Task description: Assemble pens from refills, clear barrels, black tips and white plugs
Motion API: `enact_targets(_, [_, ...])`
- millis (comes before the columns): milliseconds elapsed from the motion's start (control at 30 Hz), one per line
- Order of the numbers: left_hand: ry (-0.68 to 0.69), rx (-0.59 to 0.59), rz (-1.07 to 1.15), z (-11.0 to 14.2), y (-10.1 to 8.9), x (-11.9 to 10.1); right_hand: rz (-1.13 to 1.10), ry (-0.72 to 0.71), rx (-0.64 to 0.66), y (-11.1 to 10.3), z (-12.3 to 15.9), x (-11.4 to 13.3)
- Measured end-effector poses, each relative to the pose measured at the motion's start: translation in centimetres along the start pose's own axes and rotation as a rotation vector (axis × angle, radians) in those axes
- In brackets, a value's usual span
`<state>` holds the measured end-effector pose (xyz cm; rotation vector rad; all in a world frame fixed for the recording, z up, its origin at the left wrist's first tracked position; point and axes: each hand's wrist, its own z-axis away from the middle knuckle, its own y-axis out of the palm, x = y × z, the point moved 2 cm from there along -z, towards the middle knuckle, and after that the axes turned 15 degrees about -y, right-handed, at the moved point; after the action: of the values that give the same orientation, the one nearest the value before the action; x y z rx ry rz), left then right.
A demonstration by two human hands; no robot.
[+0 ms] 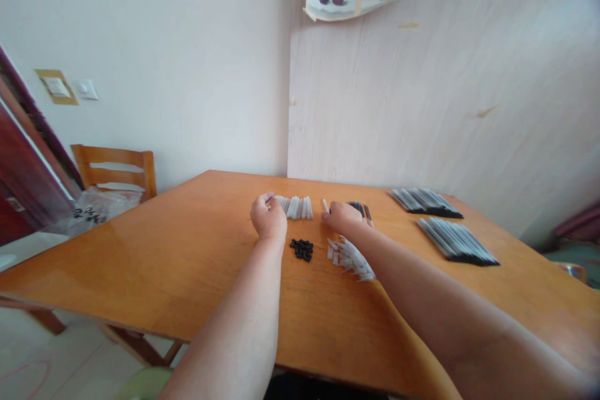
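Note:
My left hand [268, 217] is closed at the left end of a row of white tubes [296, 207] on the orange wooden table [164, 262], fingers pinched on one of them. My right hand [341, 216] is closed around a small white piece [325, 205] that sticks up from its fingers. Just behind that hand lie a few dark thin sticks [362, 209]. Between my forearms sits a small heap of black caps [302, 249]. A second pile of white tubes [350, 257] lies partly under my right forearm.
Two stacks of dark finished pens lie at the right of the table: one at the back [424, 201], one nearer [454, 242]. A wooden chair [117, 170] with a clear plastic bag [100, 206] stands at the left. Walls close behind the table.

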<state>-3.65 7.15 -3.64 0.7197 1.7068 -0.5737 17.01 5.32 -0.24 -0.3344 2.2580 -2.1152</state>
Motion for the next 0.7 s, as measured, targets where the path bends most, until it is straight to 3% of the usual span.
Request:
enact_targets(167, [0.005,0.008,-0.013,0.0,0.2,0.2,-0.061,0.101,0.033,0.2,-0.1,-0.1])
enact_targets(433, [0.056,0.013,-0.067,0.8,-0.4,-1.3,-0.087,0.105,-0.027,-0.7,-0.1,-2.1])
enact_targets(533, [0.185,0.055,-0.16,2.5,-0.7,-2.9,-0.206,0.042,-0.111,-1.5,0.5,-2.8])
enact_targets(700, [0.554,0.308,-0.34,7.3,-0.6,-6.0,-0.557,-0.043,-0.25,-2.6,3.3,-3.2])
